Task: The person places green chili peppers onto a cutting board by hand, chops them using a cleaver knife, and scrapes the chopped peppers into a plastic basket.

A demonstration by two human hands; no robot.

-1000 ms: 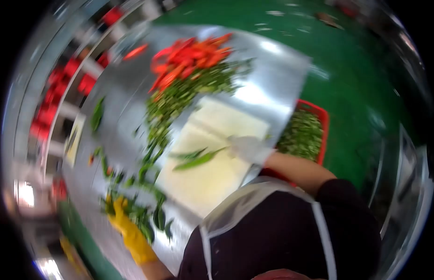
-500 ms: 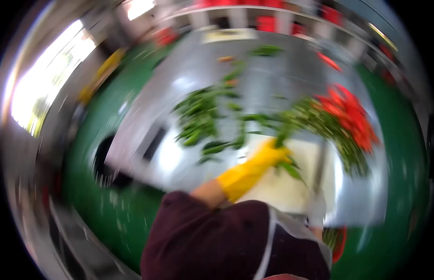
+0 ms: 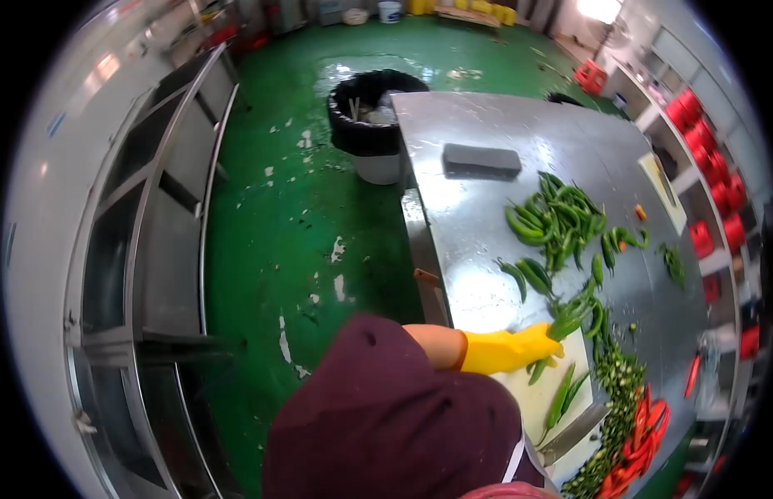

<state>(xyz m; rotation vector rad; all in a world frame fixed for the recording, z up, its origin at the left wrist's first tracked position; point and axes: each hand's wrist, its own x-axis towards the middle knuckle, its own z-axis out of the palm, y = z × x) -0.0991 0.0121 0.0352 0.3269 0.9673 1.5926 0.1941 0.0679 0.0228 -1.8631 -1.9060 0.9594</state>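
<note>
My left hand point(image 3: 532, 347), in a yellow glove, is closed around some green chili peppers point(image 3: 572, 319) at the cutting board's upper edge. Two or so more green chilies point(image 3: 558, 397) lie on the white cutting board point(image 3: 519, 384). A wide knife blade point(image 3: 572, 436) lies across the board's near part. My right hand is out of sight behind my body, so what it holds does not show. Chopped green chili pieces point(image 3: 621, 382) are heaped right of the board, beside red chilies point(image 3: 644, 445). A pile of whole green chilies point(image 3: 561, 218) lies farther up the steel table.
The steel table point(image 3: 478, 249) carries a grey block point(image 3: 482, 161) and another board point(image 3: 662, 193) at its far right. A black-lined bin point(image 3: 365, 137) stands off its far left corner. Steel cabinets point(image 3: 174, 216) line the left wall. Red containers point(image 3: 690, 108) sit on shelves at right.
My head has turned left, so the table now sits at the right of the view. My left hand still grips green chilies. The knife blade now appears lower, near the board's bottom.
</note>
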